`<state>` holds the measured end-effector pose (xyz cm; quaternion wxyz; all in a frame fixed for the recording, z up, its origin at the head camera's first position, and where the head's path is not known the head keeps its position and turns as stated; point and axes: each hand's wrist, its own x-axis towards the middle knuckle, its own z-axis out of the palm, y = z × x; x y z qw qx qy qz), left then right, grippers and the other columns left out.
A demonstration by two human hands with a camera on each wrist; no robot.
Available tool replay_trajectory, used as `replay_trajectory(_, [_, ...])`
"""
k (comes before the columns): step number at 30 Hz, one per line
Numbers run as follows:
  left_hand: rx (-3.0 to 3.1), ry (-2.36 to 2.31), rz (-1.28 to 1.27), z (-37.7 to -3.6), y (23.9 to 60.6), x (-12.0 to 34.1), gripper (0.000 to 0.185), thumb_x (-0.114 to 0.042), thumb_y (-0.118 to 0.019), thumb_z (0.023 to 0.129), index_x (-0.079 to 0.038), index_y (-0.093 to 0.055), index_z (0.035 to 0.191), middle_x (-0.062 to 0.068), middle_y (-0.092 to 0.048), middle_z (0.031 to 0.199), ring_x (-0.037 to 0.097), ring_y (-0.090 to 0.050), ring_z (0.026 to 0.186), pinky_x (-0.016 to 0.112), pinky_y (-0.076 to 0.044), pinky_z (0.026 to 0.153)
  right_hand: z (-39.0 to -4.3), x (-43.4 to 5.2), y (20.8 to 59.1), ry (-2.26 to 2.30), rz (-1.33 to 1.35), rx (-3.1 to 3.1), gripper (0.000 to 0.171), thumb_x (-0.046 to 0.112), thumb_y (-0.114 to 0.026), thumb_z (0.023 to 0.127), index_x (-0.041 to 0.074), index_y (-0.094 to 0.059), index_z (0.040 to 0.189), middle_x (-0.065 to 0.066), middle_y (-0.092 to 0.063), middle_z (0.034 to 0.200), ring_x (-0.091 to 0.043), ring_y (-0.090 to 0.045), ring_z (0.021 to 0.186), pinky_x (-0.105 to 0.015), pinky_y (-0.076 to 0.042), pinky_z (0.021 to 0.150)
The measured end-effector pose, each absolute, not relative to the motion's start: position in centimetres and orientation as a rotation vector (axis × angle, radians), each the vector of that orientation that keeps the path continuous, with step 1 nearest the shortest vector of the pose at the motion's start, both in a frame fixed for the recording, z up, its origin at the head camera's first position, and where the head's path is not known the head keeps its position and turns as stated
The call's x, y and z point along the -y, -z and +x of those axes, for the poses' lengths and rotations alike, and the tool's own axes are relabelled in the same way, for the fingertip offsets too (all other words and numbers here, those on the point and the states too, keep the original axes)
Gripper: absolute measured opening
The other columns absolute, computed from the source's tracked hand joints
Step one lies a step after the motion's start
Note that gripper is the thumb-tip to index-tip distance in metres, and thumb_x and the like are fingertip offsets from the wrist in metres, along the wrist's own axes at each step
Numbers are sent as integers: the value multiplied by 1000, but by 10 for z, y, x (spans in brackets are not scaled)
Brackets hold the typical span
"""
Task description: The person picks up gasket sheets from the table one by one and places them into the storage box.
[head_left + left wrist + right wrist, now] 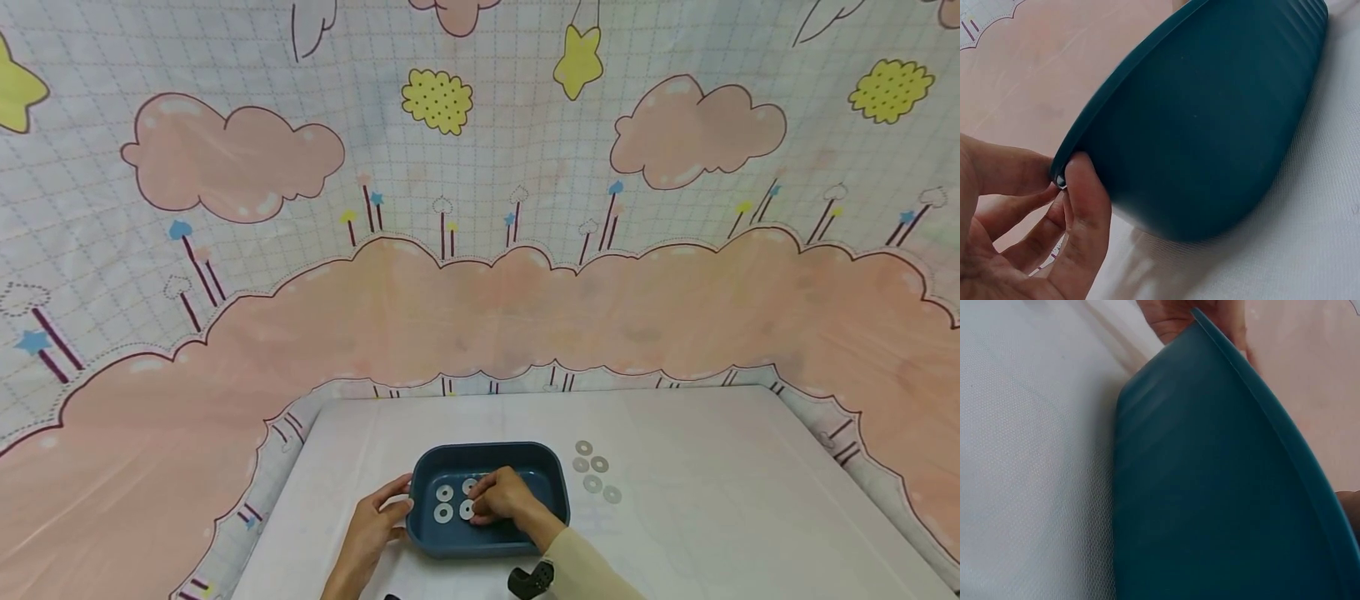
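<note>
Head view: a dark blue tray (551,483) stands near the front edge of a white-covered surface (712,533), before a backdrop (480,317) printed with pink clouds. Flat metal washers (443,493) lie in rows on the tray floor; five more, the loose washers (592,483), lie in a cluster on the surface just to the right of the tray.

The left hand (375,521) holds the tray's left rim. In the left wrist view the thumb (1088,212) presses against the outer wall just below the rim, with the other fingers behind the edge; the hand is closed on the tray in a light pinch.

The right hand (501,498) is inside the tray, fingers bent down over the washers in its middle. Whether the fingertips pinch a washer or only rest on one cannot be told. The right wrist view shows only the tray's outer wall and the cloth.

Judged from this layout, the step in hand is arranging or depositing a washer in the tray while the other hand steadies it. The next move would call for a clean release and a fingertip pinch on one of the thin, flat loose washers.
</note>
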<state>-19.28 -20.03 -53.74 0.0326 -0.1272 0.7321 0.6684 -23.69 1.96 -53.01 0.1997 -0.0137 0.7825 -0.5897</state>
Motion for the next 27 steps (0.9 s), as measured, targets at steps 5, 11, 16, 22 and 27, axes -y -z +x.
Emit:
replay_trajectory(5, [-2251, -2065, -378, -190, 536, 200, 47, -4, -60, 91, -3, -55, 138, 17, -54, 126, 19, -60, 84, 32, -53, 64, -236, -20, 530, 1632, -46, -2202, 13, -11, -66, 80, -5, -72, 89, -11, -67, 77, -11, -67, 57, -25, -57, 57])
replay_trajectory(11, [-2244, -2056, -372, -191, 536, 201, 48, -5, -60, 91, -4, -54, 139, 16, -54, 125, 19, -59, 86, 33, -54, 66, -234, -21, 528, 1638, -108, -2284, 11, -7, -69, 79, -5, -73, 88, -10, -68, 77, -12, -68, 58, -26, -57, 56])
replay_trajectory(16, [-2232, -2064, -354, -188, 537, 202, 49, -3, -60, 91, -2, -53, 140, 16, -54, 124, 19, -60, 88, 34, -54, 65, -230, -23, 530, 1647, -109, -2318, 13, -7, -66, 80, -4, -73, 91, -9, -68, 76, -12, -68, 56, -25, -56, 54])
replay_trajectory(22, [-2236, -2073, -365, -188, 536, 201, 49, -3, -61, 90, -2, -54, 139, 15, -55, 122, 18, -60, 85, 33, -54, 63, -231, -25, 526, 1636, -132, -2347, 14, -3, -64, 83, -4, -73, 94, -10, -69, 80, -14, -68, 57, -26, -56, 53])
replay_trajectory(27, [-2236, -2077, -372, -189, 536, 201, 49, -3, -61, 89, -1, -55, 138, 15, -56, 120, 18, -60, 83, 32, -54, 61, -229, -32, 521, 1642, -190, -2341, 17, 4, -64, 87, -4, -72, 100, -14, -71, 86, -20, -70, 62, -30, -57, 55])
